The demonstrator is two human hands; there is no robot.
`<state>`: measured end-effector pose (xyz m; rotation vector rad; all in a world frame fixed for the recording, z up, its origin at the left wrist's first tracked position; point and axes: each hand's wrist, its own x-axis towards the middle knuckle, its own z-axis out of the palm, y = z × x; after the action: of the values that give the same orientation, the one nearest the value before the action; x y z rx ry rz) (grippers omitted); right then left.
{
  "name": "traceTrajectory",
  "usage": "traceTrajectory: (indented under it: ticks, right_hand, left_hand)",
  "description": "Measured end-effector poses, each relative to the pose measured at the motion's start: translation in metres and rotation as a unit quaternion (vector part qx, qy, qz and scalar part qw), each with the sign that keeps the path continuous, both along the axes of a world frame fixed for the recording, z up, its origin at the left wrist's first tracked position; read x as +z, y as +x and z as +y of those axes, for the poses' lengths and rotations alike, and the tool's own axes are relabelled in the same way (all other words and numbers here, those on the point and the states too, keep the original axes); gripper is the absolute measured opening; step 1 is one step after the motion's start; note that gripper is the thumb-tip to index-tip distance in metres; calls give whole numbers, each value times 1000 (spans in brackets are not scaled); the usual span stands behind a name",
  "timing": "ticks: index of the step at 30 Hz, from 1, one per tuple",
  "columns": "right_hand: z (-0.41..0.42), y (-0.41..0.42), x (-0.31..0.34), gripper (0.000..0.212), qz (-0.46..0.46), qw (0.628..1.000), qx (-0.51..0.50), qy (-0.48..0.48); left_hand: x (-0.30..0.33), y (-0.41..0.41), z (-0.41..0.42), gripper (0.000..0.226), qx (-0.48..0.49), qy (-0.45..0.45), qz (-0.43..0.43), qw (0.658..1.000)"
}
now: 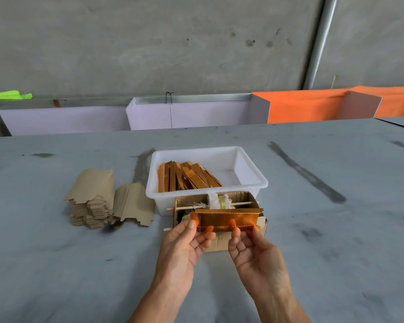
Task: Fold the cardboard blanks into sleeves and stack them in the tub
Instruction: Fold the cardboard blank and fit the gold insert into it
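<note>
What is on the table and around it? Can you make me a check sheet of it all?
Surface: grey table, smudged with dark streaks.
Job's things: gold blank held in both hands; folded gold sleeves piled at the left of the white tub; brown blank stacks left of the tub.
Clutter: small cardboard box with a stick through it and a cloth-wrapped roll.
Grippers: left hand and right hand each pinch the blank's lower edge.
Cables: thin black wire on the far rail.
Surroundings: concrete wall, white panels, orange cloth, metal pipe.
</note>
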<state>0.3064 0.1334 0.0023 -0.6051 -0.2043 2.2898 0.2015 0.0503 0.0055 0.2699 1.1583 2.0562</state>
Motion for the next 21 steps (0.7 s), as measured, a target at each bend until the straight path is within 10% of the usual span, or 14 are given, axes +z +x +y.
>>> traceTrajectory:
  ticks: [8,21]
  right_hand:
    - [6,6,-2,26,-31,999,10,33]
    - [-4,4,-7,28,-84,989,63,108]
  left_hand:
    - [1,-5,-2,35,-60,-32,-70,995]
    - [1,-1,0,21,-86,-168,98,977]
